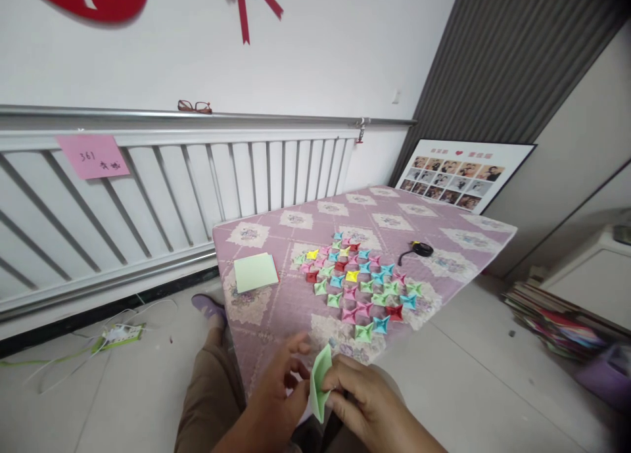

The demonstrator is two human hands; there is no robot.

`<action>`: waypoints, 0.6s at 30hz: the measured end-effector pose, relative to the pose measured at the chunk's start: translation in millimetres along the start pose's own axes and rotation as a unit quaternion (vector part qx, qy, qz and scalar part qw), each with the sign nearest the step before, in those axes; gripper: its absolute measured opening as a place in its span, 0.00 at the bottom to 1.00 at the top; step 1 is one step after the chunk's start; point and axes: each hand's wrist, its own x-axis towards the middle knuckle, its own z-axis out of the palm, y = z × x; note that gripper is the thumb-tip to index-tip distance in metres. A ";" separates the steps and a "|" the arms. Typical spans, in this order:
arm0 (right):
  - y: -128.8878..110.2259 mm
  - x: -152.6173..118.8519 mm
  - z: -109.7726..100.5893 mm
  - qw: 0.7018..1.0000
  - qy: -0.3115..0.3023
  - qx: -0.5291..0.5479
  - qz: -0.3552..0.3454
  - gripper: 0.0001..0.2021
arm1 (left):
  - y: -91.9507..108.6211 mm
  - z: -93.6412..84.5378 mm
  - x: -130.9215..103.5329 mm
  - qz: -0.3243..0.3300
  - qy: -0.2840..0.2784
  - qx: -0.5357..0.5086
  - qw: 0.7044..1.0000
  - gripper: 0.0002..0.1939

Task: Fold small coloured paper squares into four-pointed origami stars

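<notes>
A piece of light green folded paper (319, 382) stands upright over the table's near edge, its layers spread at the right side. My right hand (362, 395) grips it, with thumb and fingers pinched on the paper and partly inside the fold. Close to its left edge is my left hand (282, 392), its fingers bent and apart; whether the fingertips touch the paper I cannot tell. Beyond my hands lie several small folded paper stars (351, 277) in green, pink, blue, red and yellow, set in rough rows. A stack of light green paper sheets (255, 273) lies left of them.
The table wears a purple patterned cloth (283, 295). A black coiled cord (421, 249) lies on its right side. A photo board (448, 177) leans behind. Left are a white radiator (221, 177) and a power strip (118, 335) with cables on the floor.
</notes>
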 end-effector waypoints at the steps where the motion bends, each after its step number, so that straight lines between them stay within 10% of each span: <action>1: 0.6 -0.6 -0.7 1.000 -0.001 0.007 0.002 0.05 | 5.7 -2.9 -0.5 0.043 -0.009 0.063 0.997 0.24; 6: -0.2 -1.6 -2.6 0.999 -0.011 0.026 0.040 0.05 | 38.8 -11.2 1.8 0.143 -0.136 0.225 0.954 0.20; 18: 5.8 -6.5 -2.1 0.954 -0.038 0.258 0.146 0.16 | 67.9 -23.6 21.2 0.072 -0.311 0.160 0.934 0.04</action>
